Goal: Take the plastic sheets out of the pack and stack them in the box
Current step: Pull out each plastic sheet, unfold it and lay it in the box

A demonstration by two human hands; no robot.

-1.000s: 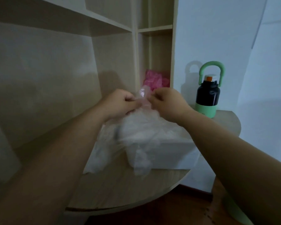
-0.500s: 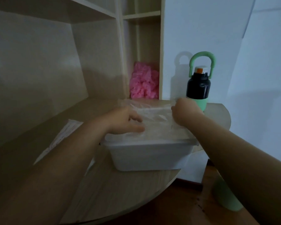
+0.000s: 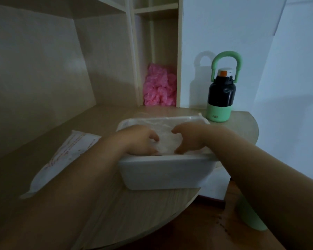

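A white rectangular box (image 3: 163, 175) stands on the wooden desk near its curved front edge. Clear plastic sheets (image 3: 167, 129) lie stacked inside it, reaching the rim. My left hand (image 3: 140, 140) rests inside the box on the near left of the sheets, fingers curled down onto them. My right hand (image 3: 192, 137) is beside it on the near right, fingers spread and pressing the top sheet. The flat white pack (image 3: 65, 155) with red print lies on the desk to the left of the box, partly behind my left forearm.
A black and green bottle (image 3: 220, 98) with a green loop handle stands behind the box at the right. Crumpled pink plastic (image 3: 159, 87) fills a narrow shelf niche at the back. Shelf walls rise on the left. The desk (image 3: 134, 210) ends in a curved edge close to me.
One second ago both hands held a clear sheet up above the box. They have lowered it into the box and now press it flat on the stack.
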